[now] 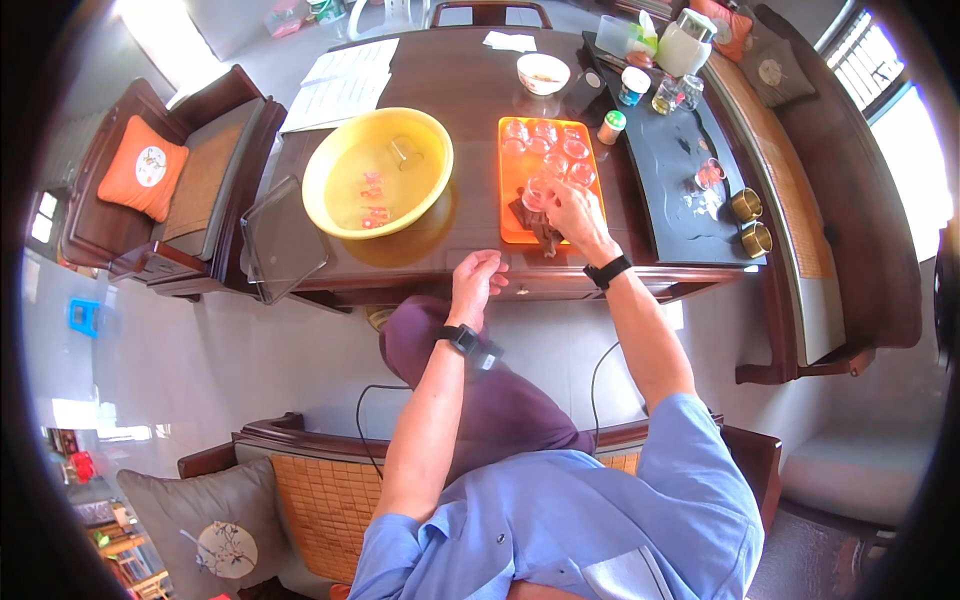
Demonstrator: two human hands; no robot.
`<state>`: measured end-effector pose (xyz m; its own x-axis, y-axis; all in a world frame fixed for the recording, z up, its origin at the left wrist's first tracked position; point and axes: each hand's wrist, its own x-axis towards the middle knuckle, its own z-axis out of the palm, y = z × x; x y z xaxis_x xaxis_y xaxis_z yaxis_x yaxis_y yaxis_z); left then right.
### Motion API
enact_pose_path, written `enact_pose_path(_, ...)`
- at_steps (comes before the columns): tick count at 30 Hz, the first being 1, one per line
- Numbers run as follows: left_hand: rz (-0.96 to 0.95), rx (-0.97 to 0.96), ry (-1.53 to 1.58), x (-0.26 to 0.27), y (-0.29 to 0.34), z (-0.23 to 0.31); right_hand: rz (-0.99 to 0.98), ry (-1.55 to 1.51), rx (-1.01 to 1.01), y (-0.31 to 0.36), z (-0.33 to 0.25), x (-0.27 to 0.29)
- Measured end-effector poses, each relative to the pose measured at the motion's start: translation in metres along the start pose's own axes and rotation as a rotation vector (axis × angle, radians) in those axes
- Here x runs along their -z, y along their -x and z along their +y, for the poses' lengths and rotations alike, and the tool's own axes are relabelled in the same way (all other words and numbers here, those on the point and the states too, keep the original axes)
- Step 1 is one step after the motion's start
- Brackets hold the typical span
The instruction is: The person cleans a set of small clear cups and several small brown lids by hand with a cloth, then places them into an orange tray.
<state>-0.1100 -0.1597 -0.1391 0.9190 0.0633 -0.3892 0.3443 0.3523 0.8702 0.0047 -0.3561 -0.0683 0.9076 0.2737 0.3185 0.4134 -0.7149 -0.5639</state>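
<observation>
On the orange tray (509, 236), my right hand (577, 218) has its fingers closed on a small clear glass cup (536, 192) near the left side. A crumpled brown cloth (546, 238) lies under and beside that hand, partly hidden by it. Several more small clear cups (543, 131) stand in the tray beyond. My left hand (476, 284) hovers at the table's front edge, fingers loosely bent and a little apart, with nothing visible in them. To its upper left is a yellow basin (318, 190) of water, with several small reddish-looking glass pieces (374, 216) and a clear handled vessel (405, 153) inside.
A clear lid-like tray (285, 250) overhangs the table's left front corner. Papers (340, 85) and a white bowl (543, 73) lie farther back. A green-capped jar (611, 126) stands by the black tea tray (690, 160), which holds two brass-coloured cups (746, 204) and a pale jug (685, 42).
</observation>
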Motion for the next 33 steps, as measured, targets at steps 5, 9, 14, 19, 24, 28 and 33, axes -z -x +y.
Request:
enact_pose_path(5,-0.027,-0.020,0.036,-0.006,-0.001,-0.001,-0.047,0.021,-0.011,-0.004,0.006,-0.009)
enact_pose_path(9,-0.065,-0.041,0.078,-0.009,-0.004,0.005,-0.053,0.027,-0.006,-0.002,0.004,-0.007)
enact_pose_path(14,-0.112,-0.091,0.182,-0.003,-0.001,0.009,0.059,-0.027,0.050,0.012,-0.029,0.014)
enact_pose_path(19,-0.362,-0.092,0.463,-0.006,0.010,0.027,-0.114,-0.269,0.002,0.052,-0.078,0.038)
enact_pose_path(24,-0.472,-0.153,0.527,0.001,0.013,0.023,-0.111,-0.326,-0.034,0.078,-0.091,0.021)
enact_pose_path(28,-0.433,-0.078,0.648,0.011,0.011,0.023,-0.087,-0.556,-0.124,0.074,-0.090,0.028)
enact_pose_path(33,-0.386,0.003,0.719,0.014,0.011,0.023,0.014,0.195,0.266,0.044,-0.005,0.006)
